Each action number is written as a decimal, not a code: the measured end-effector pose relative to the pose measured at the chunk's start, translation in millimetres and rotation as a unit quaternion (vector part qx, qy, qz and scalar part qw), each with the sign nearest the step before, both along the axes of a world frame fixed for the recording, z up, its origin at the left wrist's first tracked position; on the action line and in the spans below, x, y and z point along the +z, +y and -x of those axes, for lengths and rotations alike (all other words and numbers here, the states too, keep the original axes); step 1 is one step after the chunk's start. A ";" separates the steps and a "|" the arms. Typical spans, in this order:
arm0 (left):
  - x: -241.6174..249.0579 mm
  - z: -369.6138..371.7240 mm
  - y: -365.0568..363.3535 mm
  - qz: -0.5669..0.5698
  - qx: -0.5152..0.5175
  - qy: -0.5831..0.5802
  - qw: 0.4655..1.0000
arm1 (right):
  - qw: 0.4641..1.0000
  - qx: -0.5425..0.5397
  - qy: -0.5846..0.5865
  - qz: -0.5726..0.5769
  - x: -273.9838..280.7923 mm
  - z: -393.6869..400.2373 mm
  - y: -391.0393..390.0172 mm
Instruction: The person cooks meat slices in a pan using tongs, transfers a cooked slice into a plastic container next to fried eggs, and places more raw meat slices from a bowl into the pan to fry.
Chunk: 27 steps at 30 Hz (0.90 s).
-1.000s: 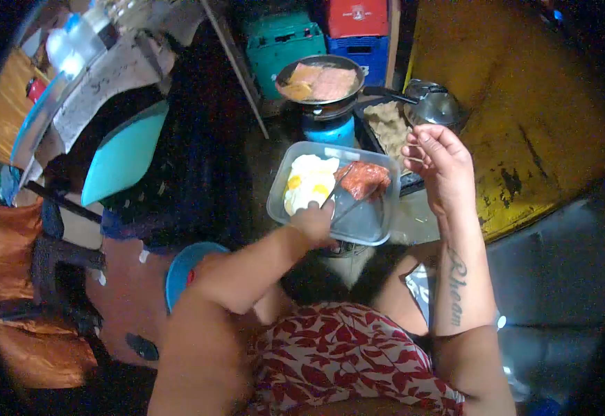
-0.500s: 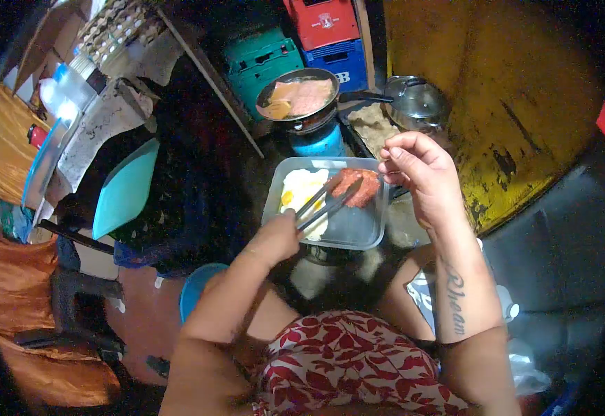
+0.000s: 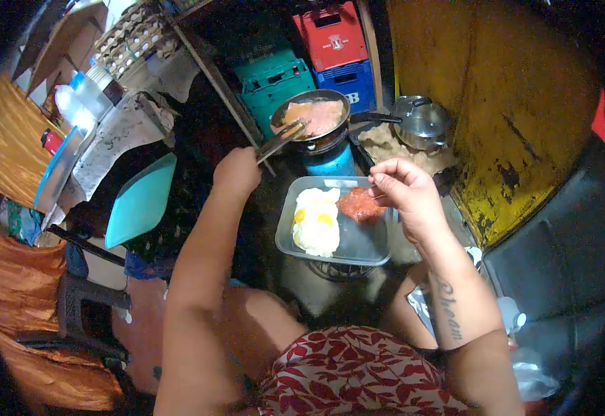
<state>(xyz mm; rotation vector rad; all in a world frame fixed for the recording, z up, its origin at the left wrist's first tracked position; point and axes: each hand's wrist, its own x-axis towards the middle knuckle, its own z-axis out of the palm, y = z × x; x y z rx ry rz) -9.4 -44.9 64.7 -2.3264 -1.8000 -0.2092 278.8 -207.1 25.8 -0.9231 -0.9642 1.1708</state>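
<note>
My left hand (image 3: 239, 173) grips dark tongs (image 3: 273, 147), whose tips reach into the frying pan (image 3: 377, 118) at its left side. Flat pinkish pieces of food (image 3: 320, 114) lie in the pan, apparently in oil. Below the pan, a clear plastic container (image 3: 358, 244) holds fried eggs (image 3: 318, 223) on its left and reddish, meat-like food (image 3: 358, 206) on its right. Over the container's right rim, my right hand (image 3: 405, 188) is raised with thumb and fingers pinched together. Whether anything is between those fingertips is too small to make out.
The pan sits on a burner above a blue cylinder (image 3: 330, 161). To its right is a lidded metal pot (image 3: 420, 121). Behind stand green (image 3: 275, 83), red (image 3: 330, 35) and blue crates (image 3: 347, 83). A teal lid-like sheet (image 3: 141, 201) and egg trays (image 3: 132, 45) are at left.
My left hand has moved the tongs from the container up and left to the pan. My right hand stays pinched near the container's right rim. The view has shifted slightly.
</note>
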 end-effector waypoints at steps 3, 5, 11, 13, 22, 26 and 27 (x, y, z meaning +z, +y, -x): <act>12.4 -26.3 26.3 0.041 0.016 0.093 0.995 | 1.000 0.005 -0.029 -0.004 -4.7 -0.4 8.2; 22.0 -46.8 29.7 0.070 0.022 0.136 0.988 | 0.998 0.023 -0.051 -0.013 -9.2 -1.9 15.8; 17.1 -77.8 49.1 0.063 -0.034 0.117 0.991 | 1.000 0.008 -0.020 -0.019 -5.9 0.9 21.1; 18.2 -83.6 52.2 0.073 -0.029 0.146 0.986 | 0.999 0.041 0.011 0.001 -4.5 0.5 21.0; 54.0 -62.4 64.1 0.034 -0.024 0.177 0.983 | 0.999 0.053 -0.004 -0.011 -9.1 9.3 25.7; 62.9 -49.6 71.0 0.025 0.010 0.234 0.972 | 0.999 0.051 -0.001 -0.003 -10.1 15.2 28.3; 61.3 -47.1 74.3 0.024 0.010 0.234 0.972 | 0.998 0.053 -0.017 -0.006 -11.7 15.6 29.7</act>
